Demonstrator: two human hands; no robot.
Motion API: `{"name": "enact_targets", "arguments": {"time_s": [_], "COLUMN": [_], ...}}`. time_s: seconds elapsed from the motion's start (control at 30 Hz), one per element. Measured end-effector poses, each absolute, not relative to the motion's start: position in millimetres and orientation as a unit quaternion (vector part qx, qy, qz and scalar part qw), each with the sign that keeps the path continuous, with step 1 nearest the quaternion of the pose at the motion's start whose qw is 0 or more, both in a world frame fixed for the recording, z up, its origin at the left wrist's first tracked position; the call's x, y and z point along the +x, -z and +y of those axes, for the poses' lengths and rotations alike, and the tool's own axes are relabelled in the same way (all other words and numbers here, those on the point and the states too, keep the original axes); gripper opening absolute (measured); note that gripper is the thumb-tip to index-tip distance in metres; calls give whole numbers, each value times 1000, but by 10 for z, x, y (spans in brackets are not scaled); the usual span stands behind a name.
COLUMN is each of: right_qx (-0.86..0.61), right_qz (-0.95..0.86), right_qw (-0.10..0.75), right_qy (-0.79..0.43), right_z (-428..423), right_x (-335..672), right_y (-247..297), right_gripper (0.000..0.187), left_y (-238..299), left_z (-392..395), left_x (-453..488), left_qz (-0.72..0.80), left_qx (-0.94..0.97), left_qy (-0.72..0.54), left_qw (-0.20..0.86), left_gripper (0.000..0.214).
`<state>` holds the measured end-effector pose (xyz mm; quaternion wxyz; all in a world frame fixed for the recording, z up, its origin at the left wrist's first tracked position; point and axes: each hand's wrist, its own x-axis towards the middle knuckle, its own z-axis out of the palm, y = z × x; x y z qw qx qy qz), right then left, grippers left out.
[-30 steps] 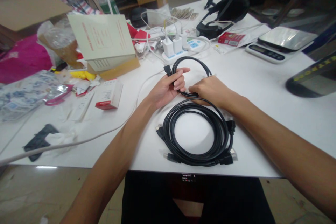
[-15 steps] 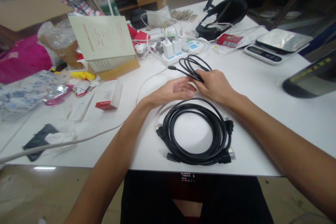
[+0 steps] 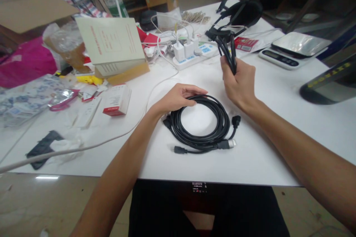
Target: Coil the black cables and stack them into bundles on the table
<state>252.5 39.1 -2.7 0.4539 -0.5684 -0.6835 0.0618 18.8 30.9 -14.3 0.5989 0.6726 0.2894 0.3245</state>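
Note:
On the white table in front of me lies a round coil of black cable (image 3: 222, 118), with several plugs sticking out at its sides and near edge. My left hand (image 3: 182, 96) grips the coil's far left edge, thumb toward the ring's inside and fingers along the outer side. Above the table, to the right of the coil, my right hand (image 3: 239, 81) is closed around a second bundle of black cable (image 3: 228, 53). That bundle's loops stand up out of the fist; the rest of it is hidden in the hand.
A white power strip (image 3: 185, 62) with chargers stands beyond the coil. To the right are a kitchen scale (image 3: 280, 59) and a dark object with yellow lettering (image 3: 330, 81). On the left, a small red-and-white box (image 3: 118, 100) and an open carton (image 3: 111, 44); a grey cord (image 3: 97, 143) crosses the table.
My right hand has moved right and turned upright with its cable bundle. My left hand has come onto the coil on the table, which has shifted away from me and slightly left.

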Motion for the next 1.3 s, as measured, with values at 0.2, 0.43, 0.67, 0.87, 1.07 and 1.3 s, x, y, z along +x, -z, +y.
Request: {"name": "enact_targets", "arguments": {"time_s": [0.2, 0.43, 0.67, 0.87, 1.07, 1.3], "right_qx": [-430, -216, -241, -244, -268, -326], "right_qz": [-808, -946, -955, -959, -956, -942], "right_qw": [402, 240, 168, 138, 116, 74], "right_qy": [-16, -35, -31, -35, 1, 6], "right_z": [147, -26, -30, -7, 14, 87], "right_x": [2412, 2191, 2207, 2199, 2170, 2229], "right_y": [-2, 70, 7, 11, 42, 3], "right_gripper": [46, 53, 72, 78, 77, 81], "left_y": [324, 301, 278, 236, 222, 203], "left_z": [549, 625, 580, 543, 572, 556], "left_x": [-7, -157, -142, -115, -94, -12], "left_qz": [373, 409, 409, 401, 401, 424], "left_qx": [666, 731, 655, 548, 470, 480], "left_qy": [-438, -410, -421, -469, -516, -524], "left_qw": [475, 361, 476, 565, 593, 561], "left_gripper": [41, 39, 48, 48, 35, 50]}}
